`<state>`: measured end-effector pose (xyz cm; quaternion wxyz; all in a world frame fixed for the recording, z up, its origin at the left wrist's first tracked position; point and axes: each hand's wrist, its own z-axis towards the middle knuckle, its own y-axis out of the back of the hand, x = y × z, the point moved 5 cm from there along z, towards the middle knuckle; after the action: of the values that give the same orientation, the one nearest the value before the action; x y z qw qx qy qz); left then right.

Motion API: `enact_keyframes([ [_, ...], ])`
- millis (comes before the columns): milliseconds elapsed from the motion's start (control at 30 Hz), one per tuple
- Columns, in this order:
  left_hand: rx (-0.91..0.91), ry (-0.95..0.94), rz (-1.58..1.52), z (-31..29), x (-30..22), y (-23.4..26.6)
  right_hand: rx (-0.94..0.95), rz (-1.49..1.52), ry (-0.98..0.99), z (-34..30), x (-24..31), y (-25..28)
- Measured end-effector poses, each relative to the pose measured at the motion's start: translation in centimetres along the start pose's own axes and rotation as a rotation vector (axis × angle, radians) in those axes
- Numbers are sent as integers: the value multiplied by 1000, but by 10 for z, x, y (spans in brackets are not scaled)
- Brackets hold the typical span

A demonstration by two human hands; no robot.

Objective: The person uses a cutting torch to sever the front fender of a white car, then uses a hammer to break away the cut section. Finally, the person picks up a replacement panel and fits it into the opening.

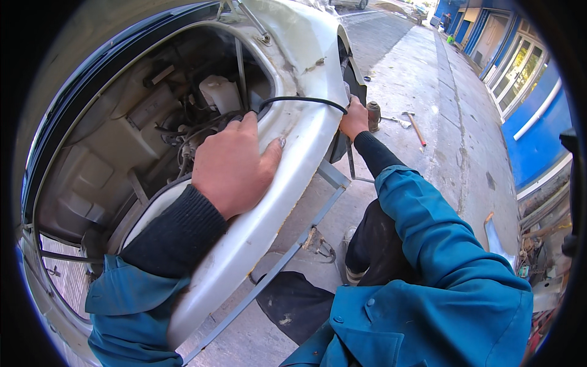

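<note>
My left hand [235, 165] lies palm down on the white body panel [306, 131] of a vehicle, thumb spread away from the fingers. Its fingertips reach over the inner rim of the opening, which holds hoses and a white plastic tank [220, 93]. A black cable [304, 98] comes out of this opening and crosses the panel to my right hand [354, 119]. That hand is closed at the panel's outer edge, beside the dark wheel-arch gap. What it grips is mostly hidden. A thin dark rod [350, 159] shows just below it.
A bottle jack [373, 116] stands on the concrete beyond my right hand, near a hammer [416, 127] with a reddish handle. A grey metal bar [287, 254] runs along the front of the panel, close to my legs. Assorted scrap [547, 263] lies by the blue wall at right.
</note>
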<state>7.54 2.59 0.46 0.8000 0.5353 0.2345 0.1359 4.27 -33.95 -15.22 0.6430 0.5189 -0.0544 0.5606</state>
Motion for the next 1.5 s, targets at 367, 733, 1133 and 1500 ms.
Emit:
enact_keyframes([
  [367, -3, -9, 32, 0, 0, -1, -40, -85, 17, 7, -11, -13],
  [733, 18, 30, -16, 0, 1, -1, -19, -55, 5, 4, -14, -21],
  [1133, -7, -12, 34, 0, -1, 0, -8, -58, -15, 5, -12, -20],
  [1500, 19, 37, -10, 0, 0, -1, -9, -55, -29, 8, -16, -24],
])
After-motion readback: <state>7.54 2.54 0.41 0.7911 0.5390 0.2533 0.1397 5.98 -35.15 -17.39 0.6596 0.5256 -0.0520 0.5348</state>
